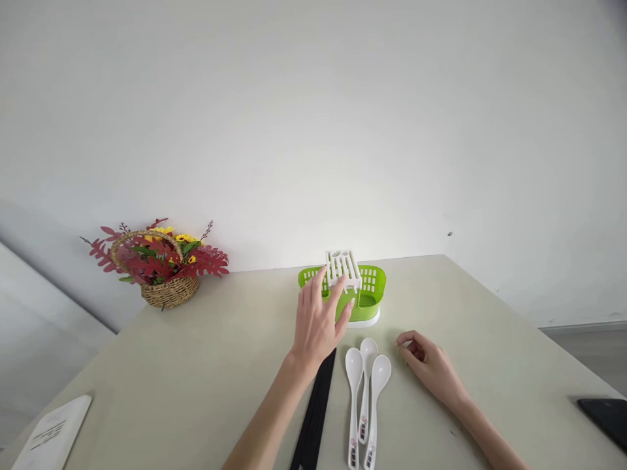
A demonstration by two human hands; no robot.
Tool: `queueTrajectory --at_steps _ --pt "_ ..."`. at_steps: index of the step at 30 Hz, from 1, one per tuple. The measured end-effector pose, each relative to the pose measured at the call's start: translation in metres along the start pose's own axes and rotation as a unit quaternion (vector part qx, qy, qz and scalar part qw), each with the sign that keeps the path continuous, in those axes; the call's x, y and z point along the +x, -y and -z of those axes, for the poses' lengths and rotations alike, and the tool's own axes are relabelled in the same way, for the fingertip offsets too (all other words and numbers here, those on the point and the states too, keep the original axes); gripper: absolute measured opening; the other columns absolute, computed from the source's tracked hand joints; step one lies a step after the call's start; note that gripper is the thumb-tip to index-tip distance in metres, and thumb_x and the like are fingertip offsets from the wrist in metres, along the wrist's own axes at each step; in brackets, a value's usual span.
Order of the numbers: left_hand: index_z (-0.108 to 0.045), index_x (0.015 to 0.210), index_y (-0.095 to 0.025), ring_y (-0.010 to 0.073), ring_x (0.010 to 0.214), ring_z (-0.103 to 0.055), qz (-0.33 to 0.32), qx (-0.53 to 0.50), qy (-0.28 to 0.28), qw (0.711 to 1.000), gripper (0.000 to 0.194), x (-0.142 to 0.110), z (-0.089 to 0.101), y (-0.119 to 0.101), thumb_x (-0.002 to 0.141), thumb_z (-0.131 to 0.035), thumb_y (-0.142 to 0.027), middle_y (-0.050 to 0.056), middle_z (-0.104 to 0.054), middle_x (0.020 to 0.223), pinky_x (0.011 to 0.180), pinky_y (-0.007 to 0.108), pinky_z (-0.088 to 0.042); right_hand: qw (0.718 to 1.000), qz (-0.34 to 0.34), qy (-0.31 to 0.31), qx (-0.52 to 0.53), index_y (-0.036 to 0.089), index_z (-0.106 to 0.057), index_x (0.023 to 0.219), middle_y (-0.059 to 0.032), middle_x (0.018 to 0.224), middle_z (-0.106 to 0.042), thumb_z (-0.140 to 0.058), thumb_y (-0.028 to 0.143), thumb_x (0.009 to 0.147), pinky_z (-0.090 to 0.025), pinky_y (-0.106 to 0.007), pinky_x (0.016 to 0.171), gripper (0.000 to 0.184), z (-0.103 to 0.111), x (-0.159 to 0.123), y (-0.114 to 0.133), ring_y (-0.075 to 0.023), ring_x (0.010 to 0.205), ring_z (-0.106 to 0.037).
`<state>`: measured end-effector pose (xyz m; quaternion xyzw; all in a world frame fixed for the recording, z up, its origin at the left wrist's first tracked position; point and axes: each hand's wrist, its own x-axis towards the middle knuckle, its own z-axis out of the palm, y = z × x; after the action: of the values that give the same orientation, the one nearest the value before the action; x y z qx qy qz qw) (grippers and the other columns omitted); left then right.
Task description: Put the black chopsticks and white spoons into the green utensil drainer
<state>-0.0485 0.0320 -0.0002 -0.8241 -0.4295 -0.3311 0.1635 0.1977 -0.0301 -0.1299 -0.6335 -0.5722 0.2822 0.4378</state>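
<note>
My left hand (318,316) reaches over the table with its fingers spread. Its fingertips are at the front of a green plastic utensil caddy (375,294), beside the slotted white rack (345,266) on top; whether they touch it I cannot tell. The caddy stands on a white base (368,322) and is partly hidden by this hand. My right hand (431,365) rests on the table, fingers curled in, with nothing visible in them. Between the forearms lie three white spoons (353,372), bowls pointing away from me. Black chopsticks (317,418) lie to their left, partly under my left wrist.
A wicker basket (171,292) of red and yellow artificial flowers stands at the back left by the wall. A white printed item (53,434) lies at the table's left edge. At the right edge is a black phone (605,418).
</note>
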Motion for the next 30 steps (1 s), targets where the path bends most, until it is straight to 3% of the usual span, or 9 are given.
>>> queueTrajectory --at_steps 5,11,16,19,25,28,30 --pt "-0.049 0.143 -0.024 0.0311 0.130 -0.054 0.058 -0.079 -0.068 0.993 0.040 -0.053 -0.002 0.031 0.104 -0.049 -0.025 0.018 -0.052 0.137 0.108 0.053 -0.048 1.000 -0.003 0.002 -0.004 0.024 -0.067 0.091 0.0021 0.064 -0.061 -0.054 0.041 0.084 -0.044 -0.029 0.057 0.022 0.001 -0.001 0.003 -0.0178 0.058 -0.052" --pt "-0.056 0.120 -0.021 0.0258 0.114 -0.063 0.192 -0.154 -0.041 0.968 0.021 -0.106 -0.016 0.083 0.106 -0.044 -0.032 0.013 -0.062 0.119 0.101 0.046 -0.053 1.000 -0.009 0.004 -0.007 0.024 -0.066 0.092 0.0028 0.064 -0.060 -0.056 0.042 0.084 -0.042 -0.029 0.056 0.022 0.001 -0.002 0.000 -0.0173 0.057 -0.051" --pt "-0.062 0.108 -0.022 0.0246 0.099 -0.070 0.325 -0.220 0.008 0.920 0.029 -0.121 -0.025 0.099 0.104 -0.046 -0.046 0.010 -0.071 0.107 0.088 0.041 -0.059 1.000 -0.012 0.008 -0.015 0.024 -0.065 0.093 0.0028 0.065 -0.060 -0.055 0.043 0.085 -0.043 -0.030 0.057 0.023 0.000 -0.001 -0.003 -0.0175 0.059 -0.052" --pt "-0.063 0.104 -0.022 0.0254 0.099 -0.071 0.332 -0.231 0.019 0.914 0.030 -0.121 -0.026 0.098 0.102 -0.049 -0.048 0.009 -0.074 0.104 0.088 0.042 -0.059 1.000 -0.007 0.005 -0.021 0.024 -0.065 0.093 0.0025 0.065 -0.060 -0.055 0.043 0.087 -0.044 -0.030 0.057 0.023 0.000 -0.002 -0.005 -0.0176 0.059 -0.052" --pt "-0.064 0.098 -0.023 0.0252 0.096 -0.070 0.291 -0.216 0.030 0.931 0.028 -0.119 -0.025 0.096 0.101 -0.048 -0.046 0.008 -0.074 0.099 0.092 0.044 -0.057 1.000 -0.001 0.004 -0.019 0.024 -0.062 0.102 0.0024 0.067 -0.063 -0.055 0.042 0.090 -0.046 -0.030 0.058 0.023 -0.002 0.000 -0.012 -0.0182 0.059 -0.057" --pt "-0.064 0.096 -0.023 0.0251 0.094 -0.069 0.275 -0.206 0.035 0.939 0.026 -0.119 -0.024 0.095 0.101 -0.048 -0.042 0.008 -0.073 0.097 0.091 0.044 -0.056 1.000 0.016 -0.009 0.009 0.025 -0.054 0.124 -0.0039 0.098 -0.072 -0.055 0.044 0.093 -0.053 -0.032 0.061 0.037 -0.006 0.004 -0.013 -0.0172 0.064 -0.063" --pt "-0.065 0.095 -0.023 0.0251 0.093 -0.069 0.266 -0.200 0.034 0.942 0.025 -0.119 -0.023 0.095 0.101 -0.049 -0.041 0.007 -0.073 0.096 0.090 0.044 -0.056 0.999 0.040 -0.017 0.023 0.027 -0.041 0.143 -0.0086 0.118 -0.069 -0.054 0.044 0.094 -0.056 -0.032 0.063 0.053 -0.011 0.009 -0.009 -0.0153 0.065 -0.064"
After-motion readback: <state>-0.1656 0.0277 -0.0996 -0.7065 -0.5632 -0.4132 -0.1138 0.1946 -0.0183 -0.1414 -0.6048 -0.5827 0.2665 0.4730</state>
